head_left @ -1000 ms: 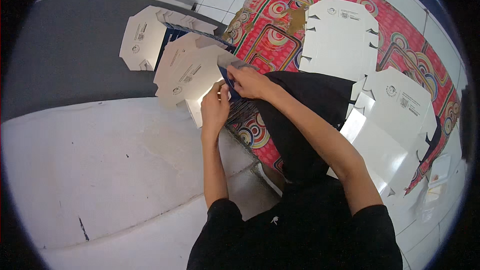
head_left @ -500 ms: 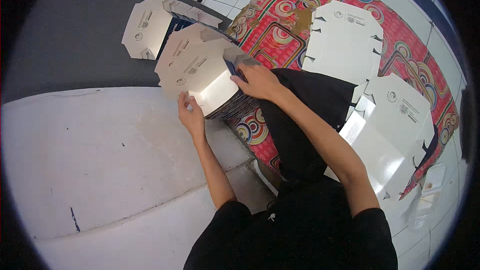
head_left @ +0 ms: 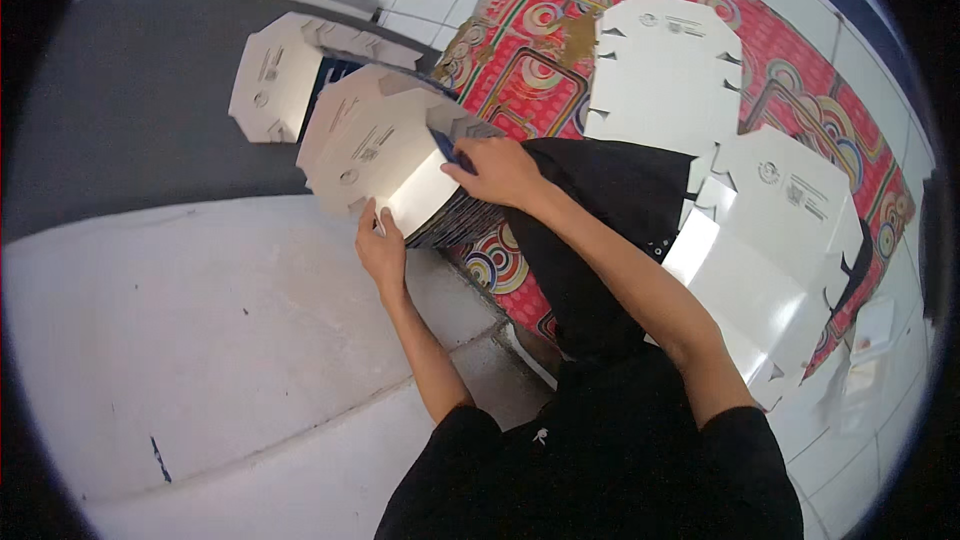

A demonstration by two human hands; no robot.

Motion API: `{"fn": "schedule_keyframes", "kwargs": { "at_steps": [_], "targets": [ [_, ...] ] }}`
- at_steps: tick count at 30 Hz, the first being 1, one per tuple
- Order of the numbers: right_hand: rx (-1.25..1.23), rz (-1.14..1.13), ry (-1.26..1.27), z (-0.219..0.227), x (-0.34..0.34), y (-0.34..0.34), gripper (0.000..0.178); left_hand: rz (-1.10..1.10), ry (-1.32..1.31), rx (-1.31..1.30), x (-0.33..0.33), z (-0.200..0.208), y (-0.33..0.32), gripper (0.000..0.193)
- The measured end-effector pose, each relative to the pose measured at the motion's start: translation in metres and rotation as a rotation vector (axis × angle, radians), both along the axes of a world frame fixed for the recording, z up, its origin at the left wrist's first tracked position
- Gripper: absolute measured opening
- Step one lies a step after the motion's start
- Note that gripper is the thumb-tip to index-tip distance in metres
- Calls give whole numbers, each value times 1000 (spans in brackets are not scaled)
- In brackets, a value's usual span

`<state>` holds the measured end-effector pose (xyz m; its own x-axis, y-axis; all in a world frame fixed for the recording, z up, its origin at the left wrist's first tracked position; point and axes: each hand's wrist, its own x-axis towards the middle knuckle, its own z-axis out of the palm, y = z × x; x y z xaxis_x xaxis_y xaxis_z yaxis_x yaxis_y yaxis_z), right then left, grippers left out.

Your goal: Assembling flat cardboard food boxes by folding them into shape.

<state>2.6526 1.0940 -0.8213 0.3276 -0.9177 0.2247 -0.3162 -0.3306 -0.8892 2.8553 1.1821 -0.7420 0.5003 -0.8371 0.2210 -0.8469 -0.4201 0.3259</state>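
Observation:
A part-folded cardboard box (head_left: 415, 195), white inside and dark blue outside, sits at the top of a nested stack of boxes (head_left: 465, 218). My left hand (head_left: 382, 252) pinches its near end, thumb and fingers closed around the corner flap. At the opposite end, my right hand (head_left: 497, 172) grips the side wall, its fingers curled over the blue edge. Printed lids of the stacked boxes fan out to the upper left. Two groups of white cardboard blanks lie on my right: an upper one (head_left: 668, 75) on the mat and a nearer, creased one (head_left: 775, 240) beside my leg.
Another box stack (head_left: 275, 80) stands farther left on a dark grey surface (head_left: 150, 110). Below it spreads a white ledge (head_left: 200, 340). A red patterned mat (head_left: 525, 50) covers the floor under the blanks. A clear plastic container (head_left: 868, 340) lies on the tiles at right.
The view has shifted slightly, so the surroundings sit a little differently in the picture. Both hands stay on the top box, whose lid now lies closer against the lids behind it.

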Motion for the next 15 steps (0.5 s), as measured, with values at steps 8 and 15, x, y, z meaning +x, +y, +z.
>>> {"fn": "schedule_keyframes", "kwargs": {
  "at_steps": [8,15],
  "targets": [
    [168,-299,-542,44,-132,118,16,-368,371,-353,-159,-9,44,23],
    [341,-1203,235,28,-319,277,17,-836,495,459,-300,-108,69,42]
  ]
}}
